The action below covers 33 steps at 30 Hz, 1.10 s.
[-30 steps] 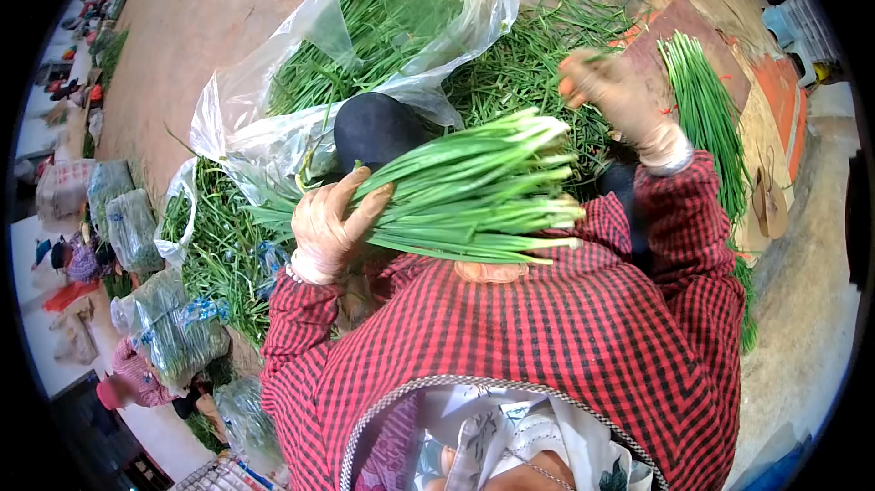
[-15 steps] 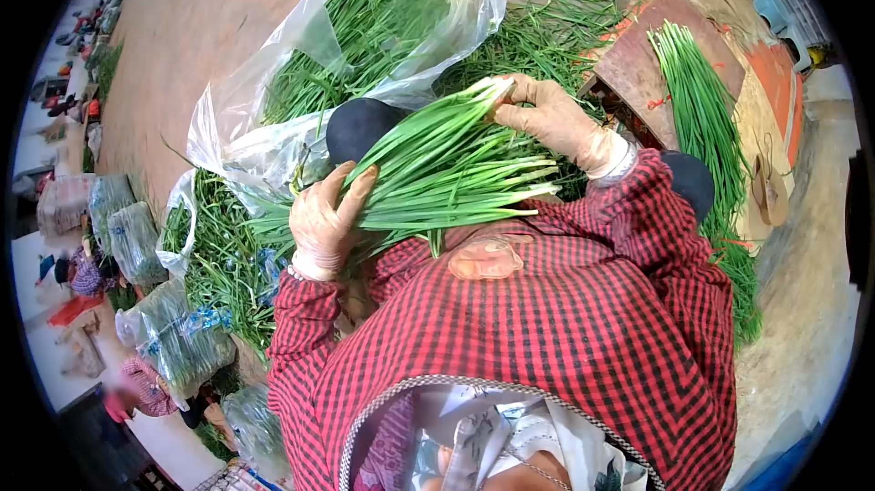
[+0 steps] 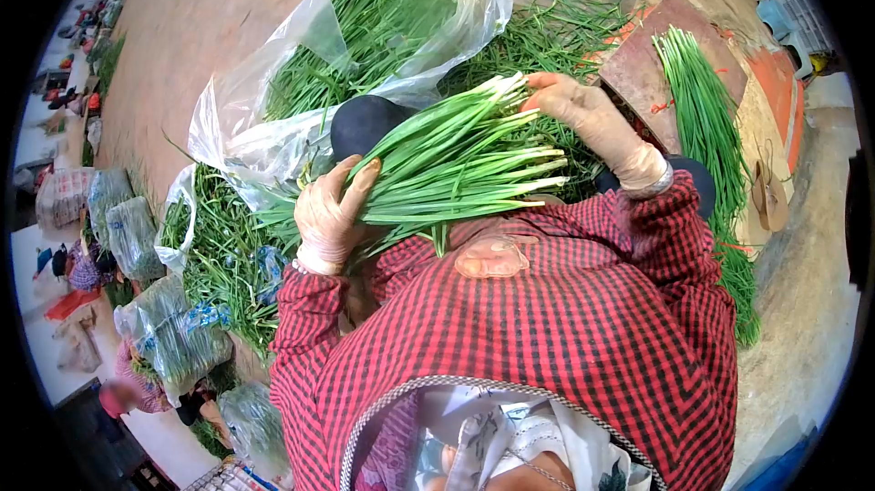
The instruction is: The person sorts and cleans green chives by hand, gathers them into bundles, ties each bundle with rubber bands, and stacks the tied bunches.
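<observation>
My left hand (image 3: pixel 329 215), in a thin glove, grips a thick bunch of green chives (image 3: pixel 447 161) around its middle, held crosswise above my lap. The pale cut ends point right. My right hand (image 3: pixel 588 117), also gloved, rests its fingers against the upper cut ends of the bunch. Both arms wear red and black checked sleeves (image 3: pixel 674 245).
A clear plastic bag (image 3: pixel 301 62) full of chives lies ahead, with loose chives (image 3: pixel 538 44) heaped around it. A brown board (image 3: pixel 652 62) holds a long row of chives (image 3: pixel 706 126) at right. Bagged greens (image 3: pixel 169 327) and other people sit at left.
My right hand came in from the loose pile at right and met the cut ends of the bunch. The bunch tilted up slightly in my left hand.
</observation>
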Available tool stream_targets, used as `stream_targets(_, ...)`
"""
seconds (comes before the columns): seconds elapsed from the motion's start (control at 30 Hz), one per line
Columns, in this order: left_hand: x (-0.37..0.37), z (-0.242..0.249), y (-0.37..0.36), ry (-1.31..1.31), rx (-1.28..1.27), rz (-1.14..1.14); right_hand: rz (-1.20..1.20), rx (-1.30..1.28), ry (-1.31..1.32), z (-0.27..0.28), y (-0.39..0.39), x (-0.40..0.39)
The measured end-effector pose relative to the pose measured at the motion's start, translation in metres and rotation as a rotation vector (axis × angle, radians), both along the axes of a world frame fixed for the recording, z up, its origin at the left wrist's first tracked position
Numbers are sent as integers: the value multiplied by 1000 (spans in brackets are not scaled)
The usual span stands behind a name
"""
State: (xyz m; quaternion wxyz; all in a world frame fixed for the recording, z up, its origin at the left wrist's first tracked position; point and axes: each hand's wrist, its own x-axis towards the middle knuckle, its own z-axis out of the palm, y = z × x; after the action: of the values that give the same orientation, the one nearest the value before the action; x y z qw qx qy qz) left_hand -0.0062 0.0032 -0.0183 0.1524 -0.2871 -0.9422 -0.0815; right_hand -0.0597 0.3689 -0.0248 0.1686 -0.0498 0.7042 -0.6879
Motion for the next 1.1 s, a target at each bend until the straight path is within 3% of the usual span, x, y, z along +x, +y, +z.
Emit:
stream_targets(0.03, -1, -1, 0, 0, 1, -1, 105, 280, 158, -8, 0, -5)
stream_targets(0.1, -3, -5, 0, 62, -67, -34, 80, 289, 253, -4, -21, -3)
stream_targets(0.13, -3, -2, 4, 77, -49, -30, 54, 156, 136, -3, -28, -5)
stream_targets(0.27, -3, -4, 4, 84, -62, -4, -127, 63, 96, -24, -41, -10)
stream_targets(0.4, -1, -3, 6, -3, 24, 2, -144, 19, 215, -17, -32, -6)
stream_targets(0.43, -2, -4, 6, -29, 39, -4, -112, 112, 279, -10, -21, -6)
stream_targets(0.5, -2, -4, 4, -61, 101, -9, -186, -49, 191, -2, -1, -6)
stream_targets(0.6, -3, -3, 7, -275, 451, 91, -237, 12, -9, -11, 47, -10)
stream_targets(0.63, -3, -2, 10, -269, 451, 93, -132, 313, 45, -32, 60, -15)
stream_targets(0.7, -3, 1, 17, -689, 1005, 247, -91, 668, 96, -63, 61, -2)
stream_targets(0.73, -7, -3, 15, -830, 1141, 237, -63, 377, -86, -54, 49, 2)
stream_targets(0.77, -6, -2, 15, -1005, 1238, 248, -24, 113, -100, -55, 43, 5)
stream_targets(0.83, -9, 10, 14, -1305, 1255, 352, -24, -57, -187, -31, 16, 10)
stream_targets(0.9, -5, 9, 13, -1329, 1263, 462, 91, -125, -309, -19, 0, 12)
stream_targets(0.97, -7, -5, 13, -1362, 1248, 306, 167, -158, -292, -34, 5, 5)
stream_targets(1.0, 0, -4, 18, -1388, 1387, 252, 52, -134, -145, -35, 6, 0)
stream_targets(1.03, -1, 1, 21, -1440, 1326, 315, -62, -110, -1, -34, 6, -4)
stream_targets(1.1, 5, -1, 27, -1431, 1391, 321, -341, -67, 29, -33, 22, -15)
